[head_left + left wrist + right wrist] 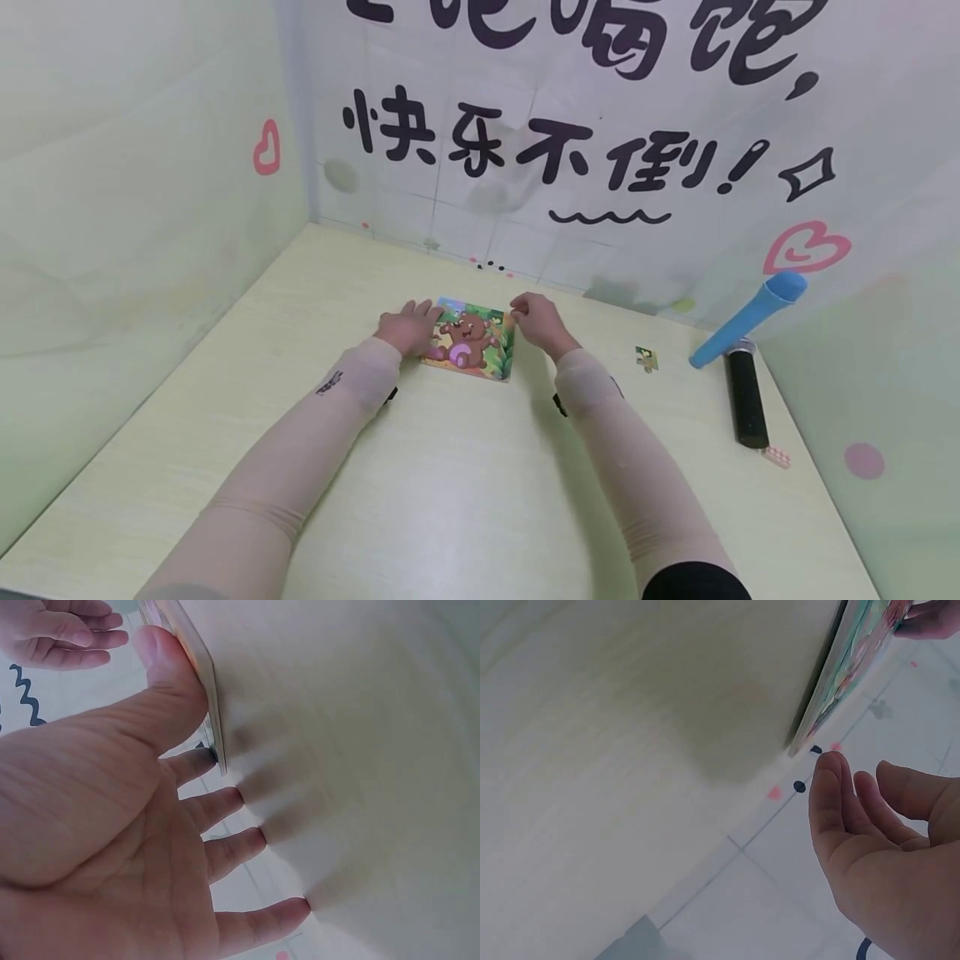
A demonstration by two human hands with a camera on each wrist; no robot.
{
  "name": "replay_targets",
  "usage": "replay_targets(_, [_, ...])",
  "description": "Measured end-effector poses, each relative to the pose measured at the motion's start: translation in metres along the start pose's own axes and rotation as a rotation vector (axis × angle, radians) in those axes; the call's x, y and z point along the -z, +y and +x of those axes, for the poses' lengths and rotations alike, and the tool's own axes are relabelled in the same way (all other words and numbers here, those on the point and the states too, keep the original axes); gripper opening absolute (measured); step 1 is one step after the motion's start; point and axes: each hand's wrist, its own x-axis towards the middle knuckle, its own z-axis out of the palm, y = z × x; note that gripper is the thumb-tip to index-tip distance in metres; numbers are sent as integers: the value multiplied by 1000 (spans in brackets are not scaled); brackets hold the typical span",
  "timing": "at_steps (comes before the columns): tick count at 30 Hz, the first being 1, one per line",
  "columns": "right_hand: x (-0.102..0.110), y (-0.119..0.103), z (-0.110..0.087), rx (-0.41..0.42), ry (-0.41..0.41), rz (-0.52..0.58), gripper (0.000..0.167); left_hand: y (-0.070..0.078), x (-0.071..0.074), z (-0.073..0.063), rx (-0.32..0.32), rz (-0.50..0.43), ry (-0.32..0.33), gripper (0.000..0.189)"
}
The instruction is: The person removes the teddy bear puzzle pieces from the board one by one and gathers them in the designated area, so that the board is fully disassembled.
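A flat jigsaw puzzle with a brown bear picture lies on the pale table. My left hand rests at its left side, fingers spread. In the left wrist view, the left thumb lies against the puzzle's edge and several fingertips touch the table. Beside the top right corner hovers my right hand, just off the puzzle. Its fingers are loosely bent, apart from the thumb, with nothing between them in the right wrist view. A loose puzzle piece sits farther right on the table.
A blue tapered stick leans at the right, its upper end raised. Next to it lie a black microphone and a small pink-and-white item. A printed sheet hangs behind the table, with side sheets at left and right.
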Motion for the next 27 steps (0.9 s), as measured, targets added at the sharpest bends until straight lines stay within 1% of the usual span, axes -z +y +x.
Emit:
replay_targets(6, [-12,-5,1,-45,-62,37,27,1,-1,1,2,1,2,86])
replay_targets(13, [-17,-8,3,-35,-72,42,26,2,0,0,1,4,7,86])
replay_targets(17, [-19,-11,3,-43,-81,59,28,2,1,0,3,-1,-1,86])
replay_targets(25, [-22,-15,5,-77,-85,165,32,1,0,-1,11,-3,-10,84])
replay_targets(27, [-23,-16,6,-91,-79,177,33,1,0,-1,10,1,-7,84])
